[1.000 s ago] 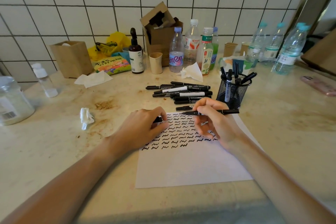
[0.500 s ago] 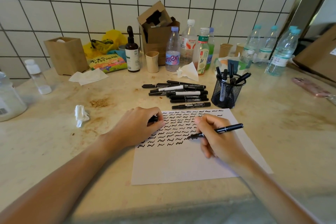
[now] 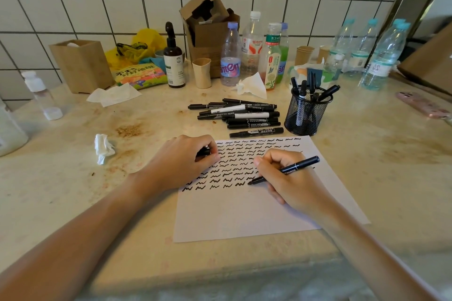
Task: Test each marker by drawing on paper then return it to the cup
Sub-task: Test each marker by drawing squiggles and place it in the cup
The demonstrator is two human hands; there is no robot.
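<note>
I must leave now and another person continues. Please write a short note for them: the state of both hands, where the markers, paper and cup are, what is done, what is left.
Right hand grips an uncapped marker, tip on the paper at the end of the lowest squiggle row.
Left hand rests on the paper's left edge, holding a small black piece, likely the cap.
Mesh cup behind the paper holds several markers.
Done: many rows of squiggles.
Left: finish this mark, cap the marker, put it in the cup, then test the pile of markers beside the cup.
</note>
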